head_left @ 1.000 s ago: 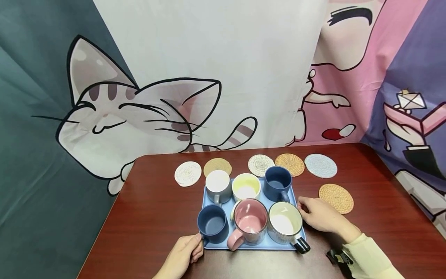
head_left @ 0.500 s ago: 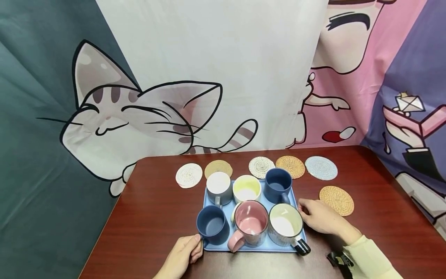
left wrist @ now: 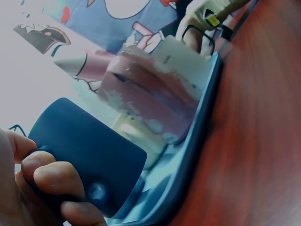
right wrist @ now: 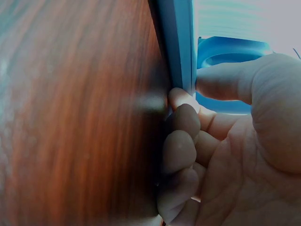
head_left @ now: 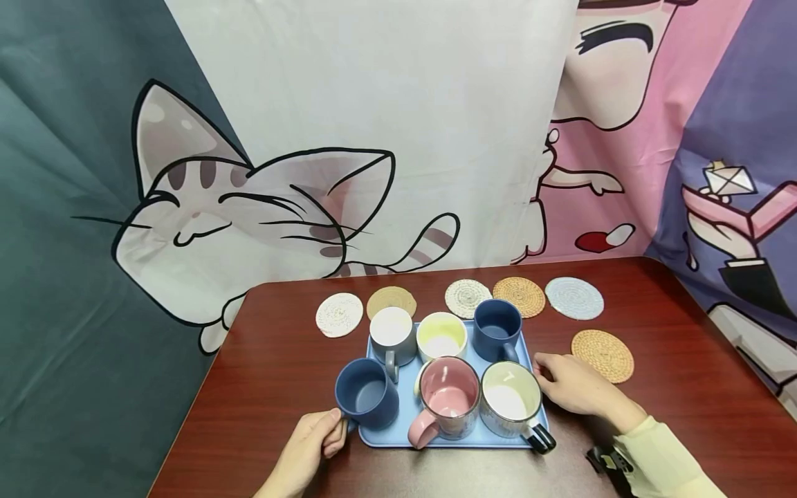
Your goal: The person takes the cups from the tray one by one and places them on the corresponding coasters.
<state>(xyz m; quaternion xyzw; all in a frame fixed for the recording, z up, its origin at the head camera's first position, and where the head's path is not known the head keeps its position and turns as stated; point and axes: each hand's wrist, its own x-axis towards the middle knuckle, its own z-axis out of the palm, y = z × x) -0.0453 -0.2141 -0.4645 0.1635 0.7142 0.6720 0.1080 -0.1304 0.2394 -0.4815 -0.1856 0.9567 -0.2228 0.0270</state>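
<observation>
My left hand [head_left: 301, 446] grips the handle of a dark blue mug [head_left: 367, 394] at the tray's front left corner. In the left wrist view that mug [left wrist: 89, 150] is tilted, and whether its base clears the tray is hard to tell. My right hand [head_left: 582, 389] pinches the right rim of the light blue tray [head_left: 411, 438]; the right wrist view shows thumb and index finger on the rim [right wrist: 181, 47]. On the tray stand a grey-white mug [head_left: 398, 349], a yellow-lined mug [head_left: 442, 339], another blue mug [head_left: 495, 332], a pink mug [head_left: 450, 398] and a cream mug [head_left: 510, 398] with black handle.
Behind the tray lie round woven coasters: white [head_left: 339, 315], tan [head_left: 391, 302], pale speckled [head_left: 467, 296], orange-brown [head_left: 519, 296] and light blue [head_left: 574, 298]. A yellow coaster [head_left: 602, 355] lies beyond my right hand. A printed curtain [head_left: 398, 104] hangs behind the wooden table [head_left: 268, 373].
My left hand has moved left with the blue mug, which now overhangs the tray's left edge and uncovers its front left corner. My right hand stays on the rim.
</observation>
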